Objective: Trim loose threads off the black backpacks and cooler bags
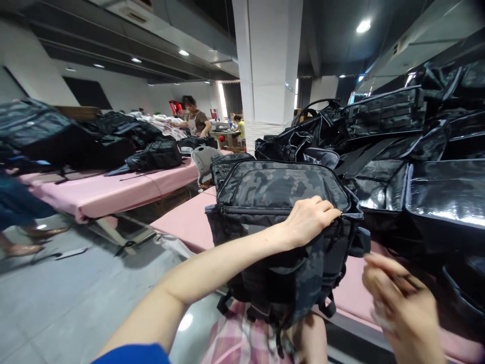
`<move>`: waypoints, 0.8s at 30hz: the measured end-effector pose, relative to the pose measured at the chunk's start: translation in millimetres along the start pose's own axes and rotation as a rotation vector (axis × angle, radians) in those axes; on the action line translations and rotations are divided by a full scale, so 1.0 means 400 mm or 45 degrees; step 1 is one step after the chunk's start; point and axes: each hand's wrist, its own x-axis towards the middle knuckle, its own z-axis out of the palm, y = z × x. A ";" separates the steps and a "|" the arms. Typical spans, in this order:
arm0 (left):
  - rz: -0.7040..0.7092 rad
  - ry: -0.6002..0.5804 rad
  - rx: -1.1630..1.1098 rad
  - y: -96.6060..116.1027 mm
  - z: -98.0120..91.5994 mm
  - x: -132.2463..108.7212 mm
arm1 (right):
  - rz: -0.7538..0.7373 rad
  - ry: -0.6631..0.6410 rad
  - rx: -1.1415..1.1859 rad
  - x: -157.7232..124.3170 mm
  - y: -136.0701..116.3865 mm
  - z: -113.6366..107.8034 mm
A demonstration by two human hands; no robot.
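A black and dark-grey camouflage backpack [280, 187] stands tilted at the near edge of the pink-covered table, over my lap. Its padded camouflage panel faces up, and straps hang from its lower end. My left hand [312, 220] reaches across it, fingers closed on the zippered edge near the top right corner. To the right of the bag, and apart from it, my right hand [403, 301] is raised with curled fingers. Motion blurs that hand; something small and dark seems to be between the fingers, too unclear to name.
More black camouflage bags [382, 116] are heaped high on the right, some with shiny silver lining [450, 187]. Across the aisle, a pink table [113, 189] carries several bags. A grey chair [204, 162], a white pillar [267, 65] and a person [199, 124] are beyond.
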 end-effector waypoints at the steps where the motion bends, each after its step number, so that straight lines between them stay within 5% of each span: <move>1: 0.005 0.002 -0.005 0.000 0.002 -0.003 | -0.003 0.024 -0.055 0.028 0.004 0.005; 4: -0.013 -0.031 -0.022 -0.002 0.004 0.003 | -0.152 0.141 -0.352 0.089 0.017 0.027; 9: -0.069 -0.075 -0.066 -0.007 0.005 0.031 | -0.792 0.362 -0.866 0.117 0.018 0.049; 13: -0.096 -0.056 -0.152 -0.008 0.012 0.035 | -1.187 0.386 -1.024 0.129 -0.001 0.053; 24: -0.114 -0.028 -0.210 -0.003 0.024 0.031 | -1.240 0.370 -1.231 0.147 -0.019 0.056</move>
